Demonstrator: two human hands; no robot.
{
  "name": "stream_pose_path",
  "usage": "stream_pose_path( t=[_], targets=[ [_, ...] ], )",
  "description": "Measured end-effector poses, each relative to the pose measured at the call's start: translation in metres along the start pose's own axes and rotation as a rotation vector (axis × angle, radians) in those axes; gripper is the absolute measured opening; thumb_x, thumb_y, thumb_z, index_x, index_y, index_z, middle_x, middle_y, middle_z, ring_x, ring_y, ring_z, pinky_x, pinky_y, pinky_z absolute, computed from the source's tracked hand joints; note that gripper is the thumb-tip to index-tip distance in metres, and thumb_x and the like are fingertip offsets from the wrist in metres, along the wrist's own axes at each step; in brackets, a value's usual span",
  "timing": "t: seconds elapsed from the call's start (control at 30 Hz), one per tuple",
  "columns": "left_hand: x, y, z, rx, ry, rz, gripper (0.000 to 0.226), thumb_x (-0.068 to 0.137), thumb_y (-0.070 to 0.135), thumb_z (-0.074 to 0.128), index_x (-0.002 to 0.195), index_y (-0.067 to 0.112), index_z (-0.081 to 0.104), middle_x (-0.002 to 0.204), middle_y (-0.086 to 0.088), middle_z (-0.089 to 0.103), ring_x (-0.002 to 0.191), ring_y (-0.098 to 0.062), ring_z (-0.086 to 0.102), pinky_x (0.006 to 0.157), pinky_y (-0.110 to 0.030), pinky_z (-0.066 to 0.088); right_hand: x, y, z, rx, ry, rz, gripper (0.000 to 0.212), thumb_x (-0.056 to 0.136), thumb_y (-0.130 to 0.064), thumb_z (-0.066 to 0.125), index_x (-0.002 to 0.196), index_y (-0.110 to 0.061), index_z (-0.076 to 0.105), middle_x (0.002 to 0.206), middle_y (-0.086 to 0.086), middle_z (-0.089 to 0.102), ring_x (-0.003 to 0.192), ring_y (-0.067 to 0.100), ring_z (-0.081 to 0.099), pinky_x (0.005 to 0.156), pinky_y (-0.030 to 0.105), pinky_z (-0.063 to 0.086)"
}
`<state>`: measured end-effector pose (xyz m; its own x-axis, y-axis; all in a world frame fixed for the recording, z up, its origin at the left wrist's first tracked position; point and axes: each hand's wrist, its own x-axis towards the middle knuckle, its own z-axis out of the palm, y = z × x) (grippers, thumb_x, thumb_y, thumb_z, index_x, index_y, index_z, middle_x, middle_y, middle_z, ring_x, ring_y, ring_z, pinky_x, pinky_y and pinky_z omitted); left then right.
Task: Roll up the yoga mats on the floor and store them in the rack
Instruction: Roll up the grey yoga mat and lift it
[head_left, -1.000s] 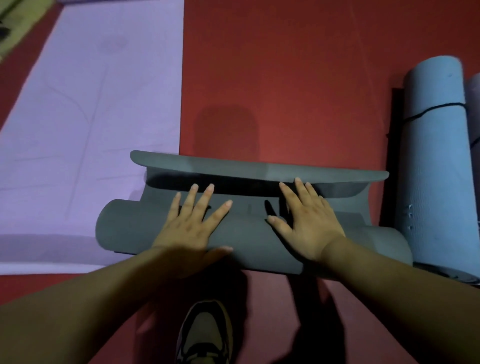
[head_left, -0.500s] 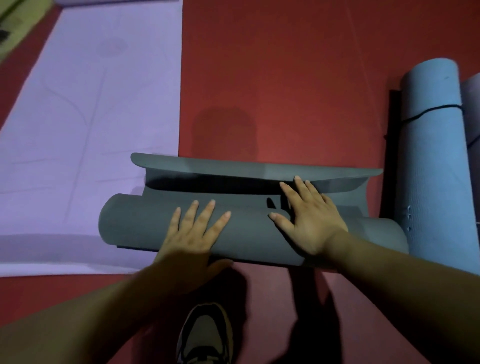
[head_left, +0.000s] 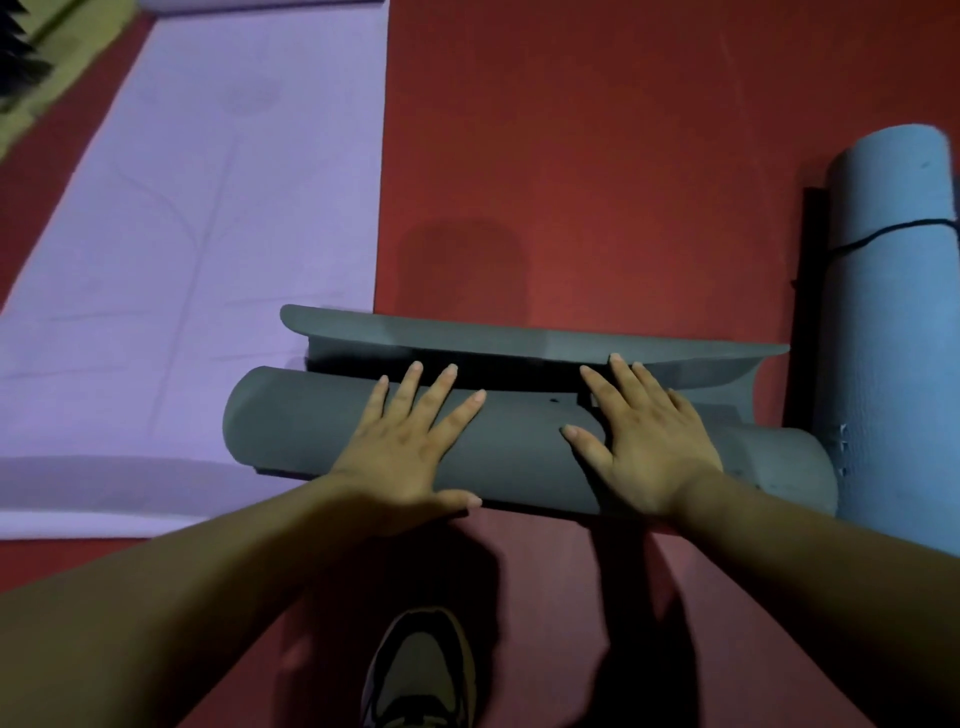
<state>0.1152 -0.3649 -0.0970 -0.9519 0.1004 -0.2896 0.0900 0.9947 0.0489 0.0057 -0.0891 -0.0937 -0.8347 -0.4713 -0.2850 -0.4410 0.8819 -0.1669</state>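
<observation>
Rolled nearer twelve o'clock, the grey mat (head_left: 291, 415) lies under your flat, ungripping left hand (head_left: 405, 447) and right hand (head_left: 644, 441); next, probably roll in its last flap.

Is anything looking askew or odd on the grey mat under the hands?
Yes. The grey mat is rolled unevenly: its inner core sticks out at the right end, and the free edge curls upward instead of lying flat.
</observation>
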Motion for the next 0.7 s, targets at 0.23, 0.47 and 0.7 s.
stream_pose_path(
  t=[0.23,0.47,0.7],
  targets=[
    [-0.01,-0.005,0.021,0.025,0.087,0.03,0.113,0.076,0.095,0.038,0.16,0.04,-0.015,0.171,-0.004,-0.01,0.157,-0.035,-0.006,0.123,-0.058,-0.005,0.018,0.006,-0.006,0.032,0.015,-0.009,0.081,0.092,-0.08,0.013,0.162,-0.039,0.003,0.172,-0.002,0.0,0.158,0.019,-0.001,0.127,0.048,0.014],
    [0.015,-0.014,0.002,0.041,0.019,0.037,0.122,0.069,0.096,0.04,0.15,0.044,-0.034,0.167,0.0,-0.026,0.154,-0.03,-0.025,0.123,-0.057,-0.011,-0.009,0.003,0.0,-0.101,-0.016,-0.065,0.091,0.083,-0.089,0.009,0.16,-0.042,-0.004,0.172,0.001,-0.007,0.158,0.023,-0.004,0.125,0.053,0.012],
    [0.006,-0.007,0.01,0.056,0.069,0.005,0.122,0.072,0.097,0.039,0.148,0.041,-0.039,0.166,-0.003,-0.031,0.151,-0.032,-0.03,0.121,-0.059,-0.015,0.017,0.013,-0.012,-0.029,-0.04,-0.081,0.093,0.084,-0.091,0.019,0.16,-0.043,-0.004,0.172,0.0,-0.003,0.158,0.021,-0.002,0.125,0.052,0.014]
  ],
)
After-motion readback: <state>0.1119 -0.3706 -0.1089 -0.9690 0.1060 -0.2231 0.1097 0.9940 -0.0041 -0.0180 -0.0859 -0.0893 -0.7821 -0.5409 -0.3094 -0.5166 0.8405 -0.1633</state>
